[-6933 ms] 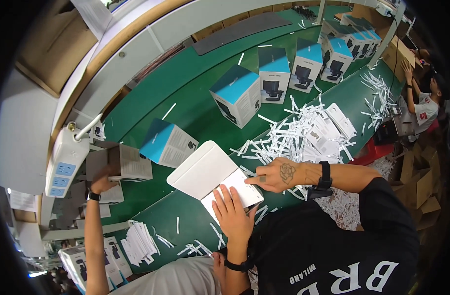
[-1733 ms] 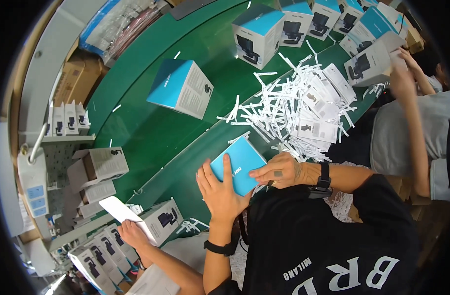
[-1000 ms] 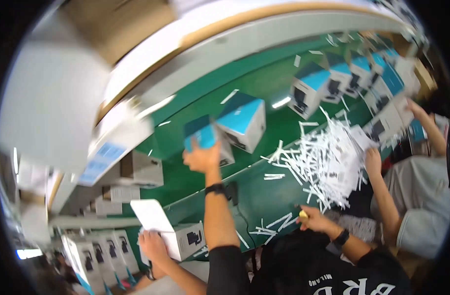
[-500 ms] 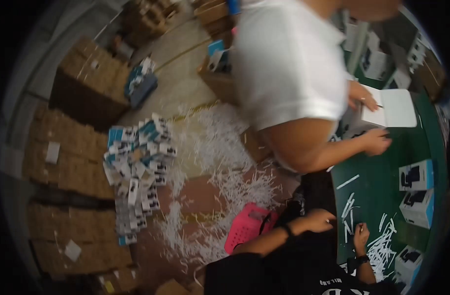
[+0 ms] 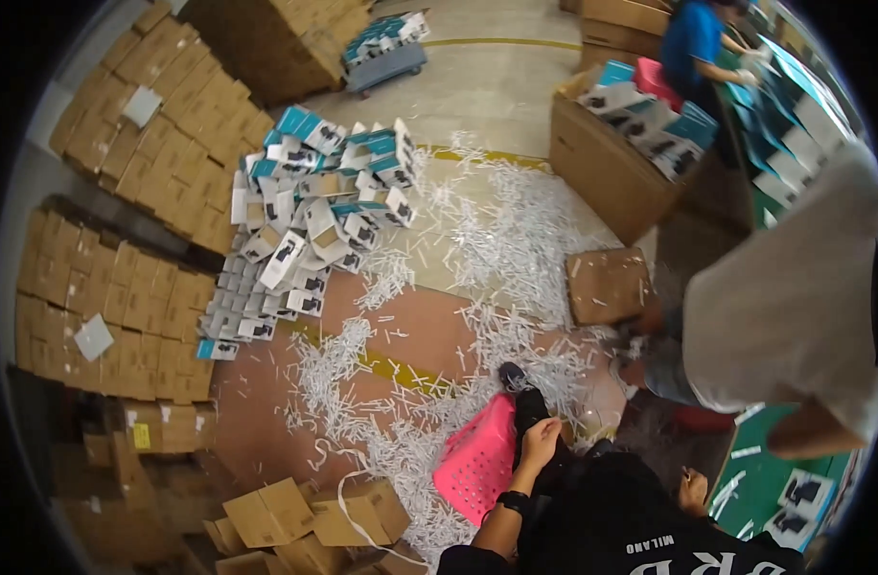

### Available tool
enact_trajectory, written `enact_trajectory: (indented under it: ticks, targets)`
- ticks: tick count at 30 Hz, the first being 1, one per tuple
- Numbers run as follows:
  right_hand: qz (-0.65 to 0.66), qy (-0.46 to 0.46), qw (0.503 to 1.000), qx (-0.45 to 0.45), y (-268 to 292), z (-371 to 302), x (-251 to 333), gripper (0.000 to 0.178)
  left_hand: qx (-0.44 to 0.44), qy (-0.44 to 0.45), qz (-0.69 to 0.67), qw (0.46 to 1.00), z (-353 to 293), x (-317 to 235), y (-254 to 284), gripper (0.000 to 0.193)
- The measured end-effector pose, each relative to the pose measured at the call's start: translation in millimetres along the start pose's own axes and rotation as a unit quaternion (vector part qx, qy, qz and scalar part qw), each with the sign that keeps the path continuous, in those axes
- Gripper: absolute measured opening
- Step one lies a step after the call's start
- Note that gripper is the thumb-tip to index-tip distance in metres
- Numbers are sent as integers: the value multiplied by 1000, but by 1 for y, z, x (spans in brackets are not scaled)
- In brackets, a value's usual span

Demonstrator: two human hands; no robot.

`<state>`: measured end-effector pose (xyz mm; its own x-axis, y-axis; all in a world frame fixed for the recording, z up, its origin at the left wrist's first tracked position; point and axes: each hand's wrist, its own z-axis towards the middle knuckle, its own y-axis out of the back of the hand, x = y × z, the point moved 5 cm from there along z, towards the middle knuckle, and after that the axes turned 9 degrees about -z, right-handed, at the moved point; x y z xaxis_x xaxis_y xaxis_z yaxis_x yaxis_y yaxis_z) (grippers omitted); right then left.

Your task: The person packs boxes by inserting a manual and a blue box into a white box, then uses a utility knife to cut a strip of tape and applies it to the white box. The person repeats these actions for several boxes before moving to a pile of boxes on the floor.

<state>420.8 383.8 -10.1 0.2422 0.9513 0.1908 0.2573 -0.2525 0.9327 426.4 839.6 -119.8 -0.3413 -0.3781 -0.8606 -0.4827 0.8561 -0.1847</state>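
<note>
My left hand (image 5: pixel 540 443), with a dark band on its wrist, is closed above my dark trouser leg, beside a pink perforated basket (image 5: pixel 477 460) on the floor. Whatever its pressed fingers hold, if anything, is too small to make out. Close to the edge of a green table (image 5: pixel 746 450), my right hand (image 5: pixel 691 489) is closed too. A tiny dark spot shows at its fingertips, which I cannot name. White boxes with dark product pictures (image 5: pixel 805 491) stand on the table, and white paper strips (image 5: pixel 731 491) lie near its edge.
Shredded paper (image 5: pixel 516 249) covers much of the floor. Left are a heap of white-and-blue boxes (image 5: pixel 305 216), stacked cartons (image 5: pixel 161 125) and open cartons (image 5: pixel 266 513). A person in white (image 5: pixel 784 297) stands right; another in blue (image 5: pixel 693 38) works behind a large filled carton (image 5: pixel 602 153).
My view has swung left, showing more floor and less table. The person in white now appears farther right. My left hand is now farther from the table; both hands remain closed.
</note>
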Motion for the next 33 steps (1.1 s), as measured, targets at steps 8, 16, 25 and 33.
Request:
enact_trajectory:
  ticks: [8, 16, 25, 33]
  targets:
    - [14, 215, 974, 68, -43, 199, 358, 37, -169, -21, -36, 985, 156, -156, 213, 27]
    - [-18, 341, 923, 176, -101, 306, 739, 24, -315, 60, -199, 926, 283, -304, 395, 25]
    - [-119, 507, 823, 228, -296, 449, 1229, 24, -441, 157, -363, 806, 520, -319, 592, 41]
    - [-182, 510, 820, 185, -439, 507, 1569, 77, -532, 211, -373, 730, 705, -307, 756, 64]
